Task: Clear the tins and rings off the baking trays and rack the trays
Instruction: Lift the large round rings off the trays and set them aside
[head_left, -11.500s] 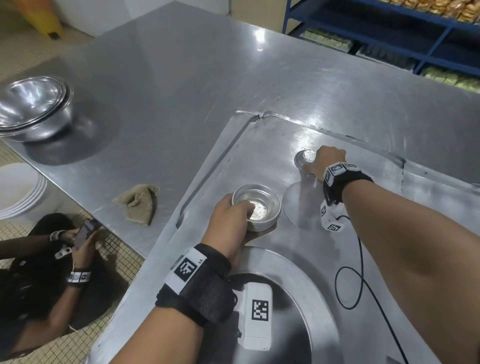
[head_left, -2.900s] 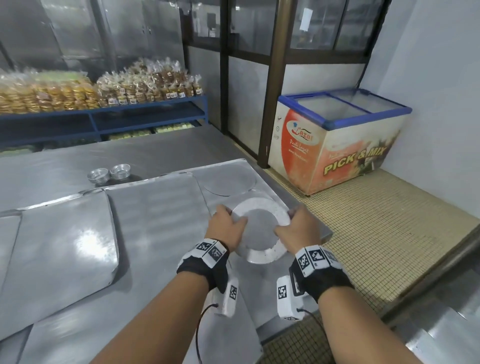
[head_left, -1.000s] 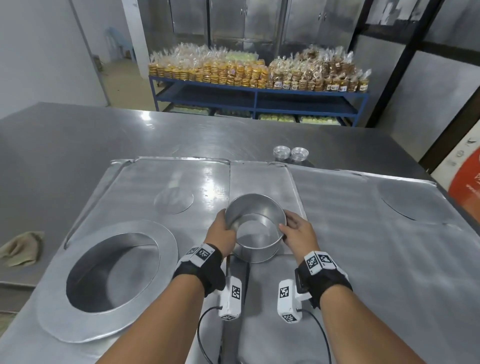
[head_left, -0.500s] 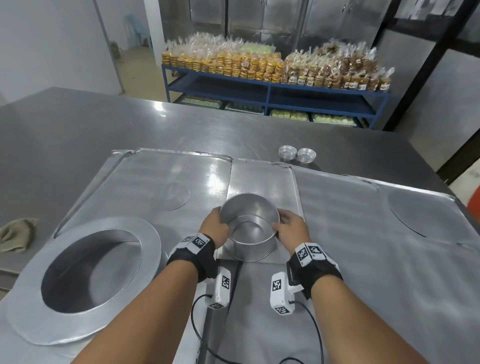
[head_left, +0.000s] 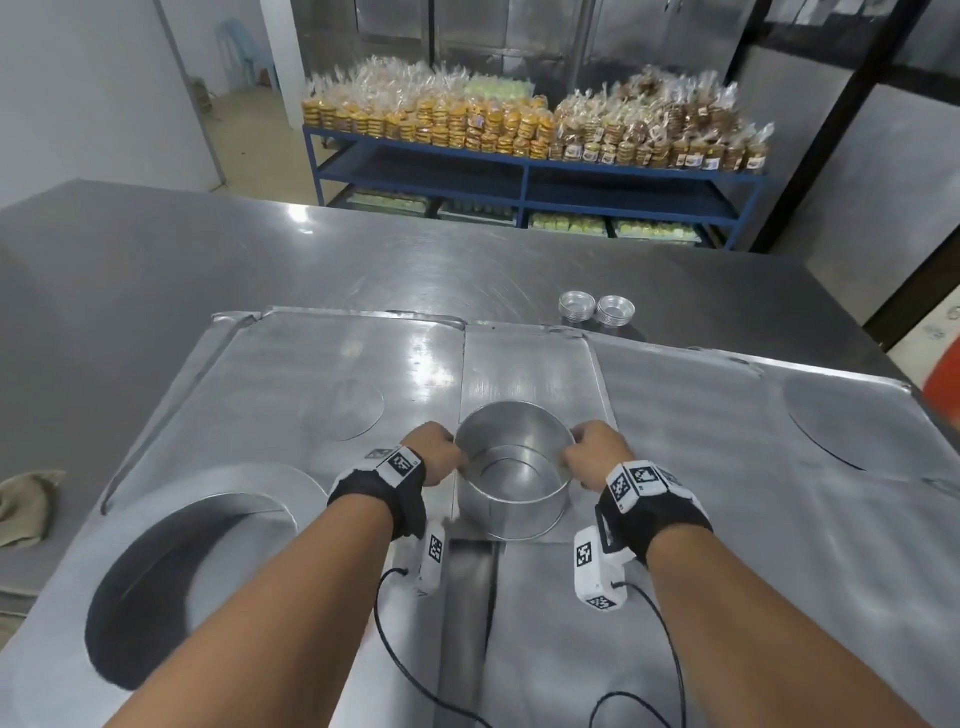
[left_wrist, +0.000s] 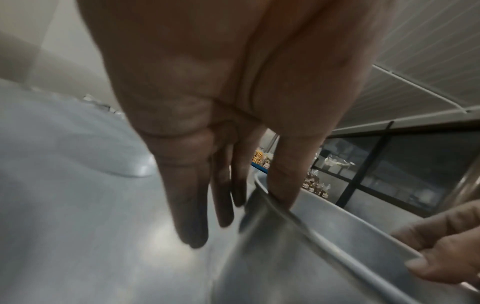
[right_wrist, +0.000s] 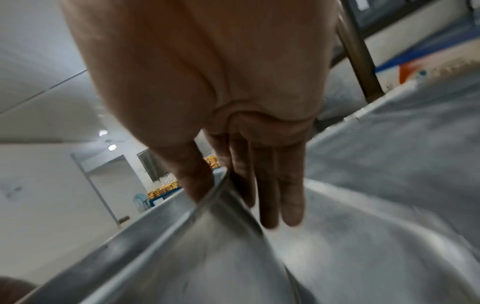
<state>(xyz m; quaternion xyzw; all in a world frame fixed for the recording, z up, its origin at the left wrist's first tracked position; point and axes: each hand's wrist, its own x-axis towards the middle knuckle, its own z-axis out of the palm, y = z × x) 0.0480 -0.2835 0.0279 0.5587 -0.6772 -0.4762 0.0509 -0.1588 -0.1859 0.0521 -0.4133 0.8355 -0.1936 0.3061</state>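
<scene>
A tall round tin (head_left: 511, 512) is over the front edge of the narrow middle tray (head_left: 524, 358); I cannot tell whether it is lifted. My left hand (head_left: 436, 460) grips its left rim and my right hand (head_left: 589, 452) its right rim. In the left wrist view my left hand (left_wrist: 249, 205) has the thumb inside the tin (left_wrist: 298, 257) and the fingers (left_wrist: 192, 216) outside. My right hand (right_wrist: 233, 197) pinches the tin (right_wrist: 207, 246) the same way. A wide flat ring (head_left: 171, 525) lies on the left tray (head_left: 260, 374).
Two stacks of small tins (head_left: 576, 307) (head_left: 615, 310) stand on the steel table (head_left: 260, 249) behind the trays. Flat discs lie on the left tray (head_left: 340, 410) and the right tray (head_left: 841, 423). A cloth (head_left: 26, 504) lies at the left edge. Blue shelving (head_left: 524, 176) stands beyond.
About three seconds ago both hands were on a flat ring at the table's right end. Over the last second both hands have kept hold of the tall tin, which has hardly shifted.
</scene>
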